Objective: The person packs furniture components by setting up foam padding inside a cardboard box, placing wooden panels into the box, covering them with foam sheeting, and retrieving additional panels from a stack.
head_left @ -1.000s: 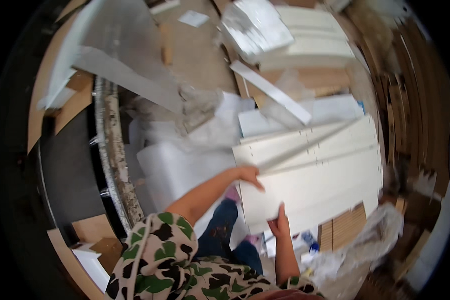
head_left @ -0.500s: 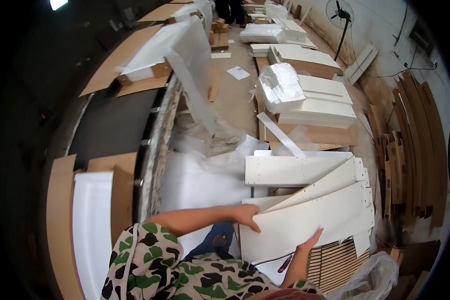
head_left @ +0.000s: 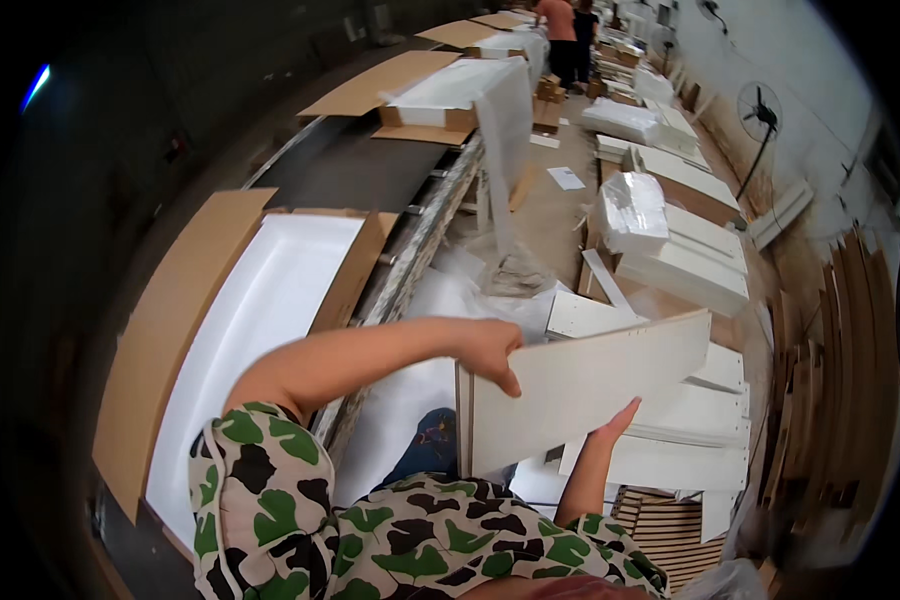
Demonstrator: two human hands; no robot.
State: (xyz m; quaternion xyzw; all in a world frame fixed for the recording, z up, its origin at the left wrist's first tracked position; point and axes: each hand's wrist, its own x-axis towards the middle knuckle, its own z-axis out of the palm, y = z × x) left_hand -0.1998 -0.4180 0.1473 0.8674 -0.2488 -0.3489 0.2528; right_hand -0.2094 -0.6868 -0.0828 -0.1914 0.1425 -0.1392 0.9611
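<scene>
My left hand [head_left: 492,355] is closed on the upper left edge of a white board [head_left: 580,385], thumb on the near face. A second panel edge shows along its left end, so I cannot tell whether I hold one board or two. My right hand [head_left: 612,425] holds the same board by its lower right part, fingers partly hidden. The board stands tilted on its long edge above a stack of white boards [head_left: 680,462], several with small drilled holes. To my left, a cardboard carton [head_left: 195,325] with a white lining [head_left: 260,310] lies open.
A dark conveyor belt [head_left: 365,165] with a metal side rail [head_left: 425,235] runs ahead on the left. Plastic-wrapped bundles [head_left: 632,212] and more boards line the right. Cardboard strips [head_left: 845,370] lean by the wall. A slatted rack [head_left: 665,530] sits low right. Two people [head_left: 558,40] stand far ahead.
Both hands have raised the white board off the stack and tipped it up, bringing it slightly left. My view has swung left, showing more of the lined carton.
</scene>
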